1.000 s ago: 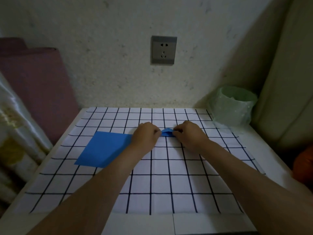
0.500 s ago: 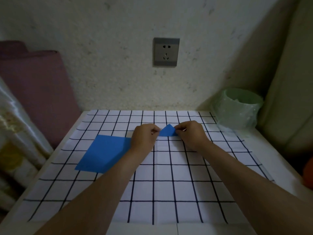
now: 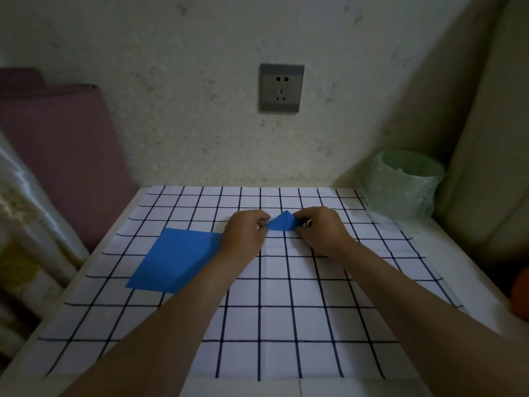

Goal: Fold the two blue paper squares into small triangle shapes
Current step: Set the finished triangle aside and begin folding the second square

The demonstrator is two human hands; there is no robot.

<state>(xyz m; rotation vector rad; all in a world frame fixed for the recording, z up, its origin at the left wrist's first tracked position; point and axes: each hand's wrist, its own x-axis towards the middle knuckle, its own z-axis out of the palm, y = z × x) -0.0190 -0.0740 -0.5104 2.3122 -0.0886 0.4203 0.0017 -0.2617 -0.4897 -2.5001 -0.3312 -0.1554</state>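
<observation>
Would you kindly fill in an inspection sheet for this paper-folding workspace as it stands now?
Surface: white table under a black-gridded white cloth, lying flat.
Job's things: small blue triangle held between both hands; flat blue square on the cloth at left, not yet folded, its right part hidden behind the left forearm.
Clutter: green-lined bin at the table's far right corner.
Grippers: left hand pinches the triangle's left tip; right hand pinches its right end.
Cables: nothing seen.
Surroundings: wall socket with nothing plugged in; pink rolled mat at left; pale padded panel at right.
</observation>
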